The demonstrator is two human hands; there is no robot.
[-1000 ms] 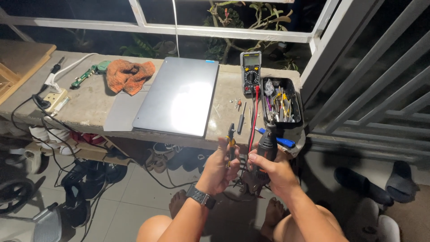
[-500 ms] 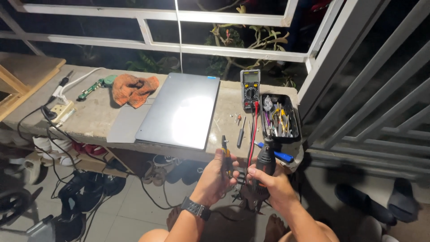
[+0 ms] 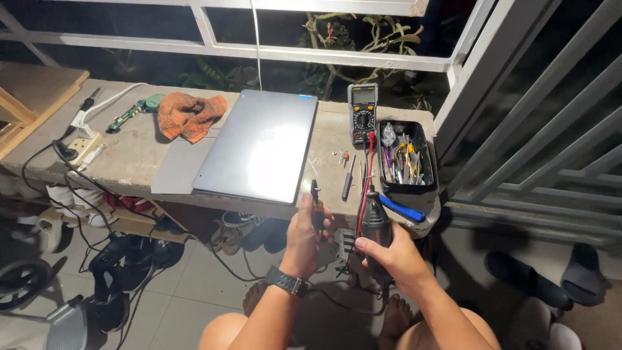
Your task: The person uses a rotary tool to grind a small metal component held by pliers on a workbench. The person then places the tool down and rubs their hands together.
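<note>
the left hand (image 3: 304, 236) is closed around a small yellow-and-black handled tool (image 3: 315, 206), probably a screwdriver or pliers, its tip pointing up toward the front edge of the worktop (image 3: 129, 152). the right hand (image 3: 392, 256) is wrapped tight on a dark rotary tool (image 3: 374, 223), held upright just below that edge, nose up. both hands hang in the air in front of the worktop, near each other but apart.

on the worktop lies a closed grey laptop (image 3: 259, 146), with an orange rag (image 3: 191, 115) to its left, a multimeter (image 3: 363, 111) to its right, and a black tray of small tools (image 3: 405, 155) beyond that. a loose screwdriver (image 3: 348, 176) and a few tiny screws lie between laptop and tray; a blue-handled tool (image 3: 400, 209) sticks out over the edge.

the risks, as i judge them: red and black leads drape off the worktop right beside the rotary tool, so a spinning bit could snag them and drag the meter off. the rotary tool sits close to the left hand's fingers, so a slip could nick them. the loose screws are near the edge and could roll to the floor, among shoes and cables.
</note>
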